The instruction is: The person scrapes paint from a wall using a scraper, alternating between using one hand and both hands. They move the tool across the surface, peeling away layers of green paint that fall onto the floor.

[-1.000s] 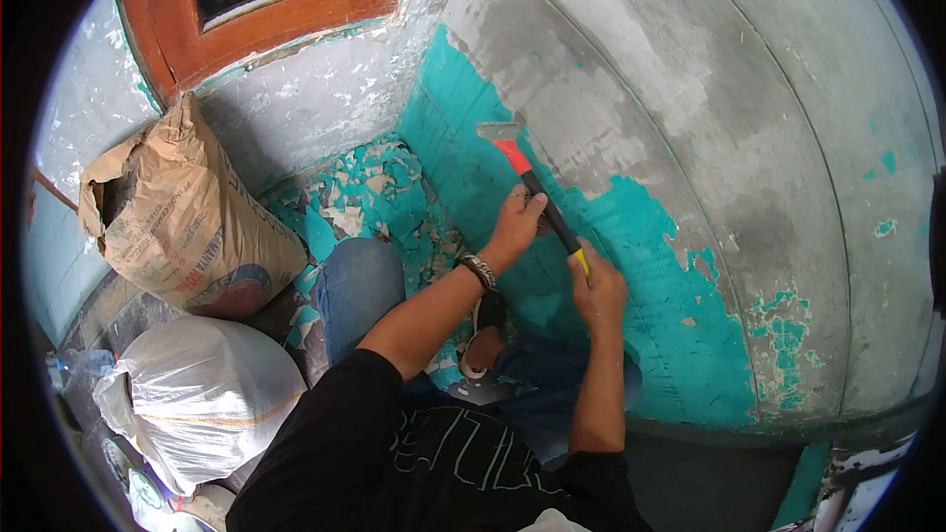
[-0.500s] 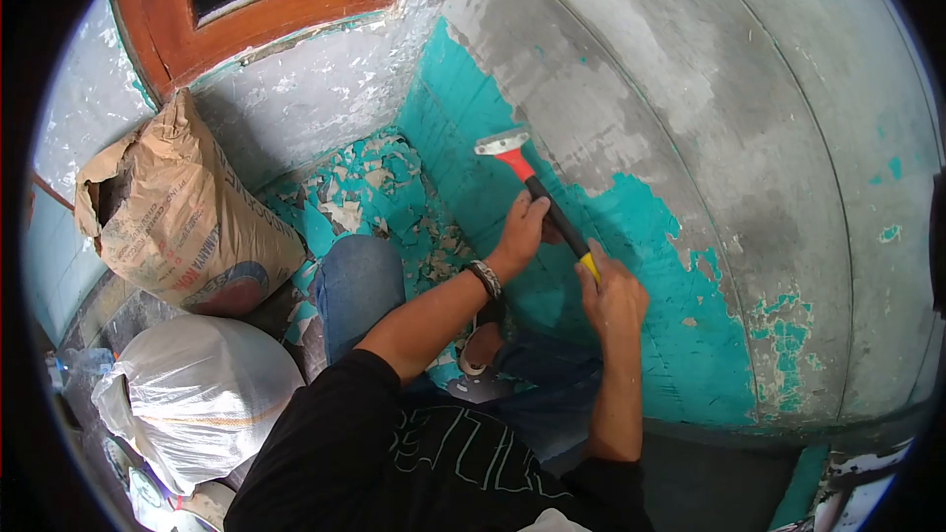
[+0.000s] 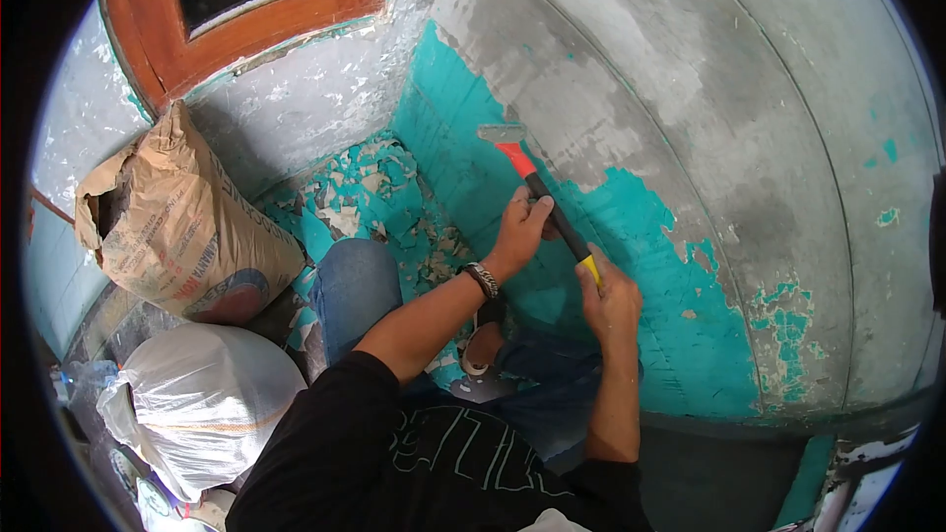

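Note:
A long-handled paint scraper (image 3: 563, 221) slants across the middle of the view, with a red neck, a black shaft and a yellow band low on the handle. My left hand (image 3: 518, 234) wraps the black shaft below the red neck; a bracelet (image 3: 482, 280) circles that wrist. Farther down, my right hand (image 3: 611, 298) is closed around the handle's end at the yellow band. The wide metal blade (image 3: 502, 132) overlaps the wall near the border between turquoise paint (image 3: 448, 89) and bare grey wall (image 3: 591, 74).
Loose paint flakes (image 3: 367, 182) cover the floor along the corner. A torn brown paper sack (image 3: 202, 236) stands at the left, a full white plastic sack (image 3: 217, 399) in front of it. Above the low wall is a wooden frame (image 3: 246, 25) with dark glass. My knee (image 3: 357, 286) is bent beside the flakes.
The scraper blade has tilted, its face now looking flatter and greyer. Both hands keep their grip on the handle, the right shifted slightly. The camera view has moved a little.

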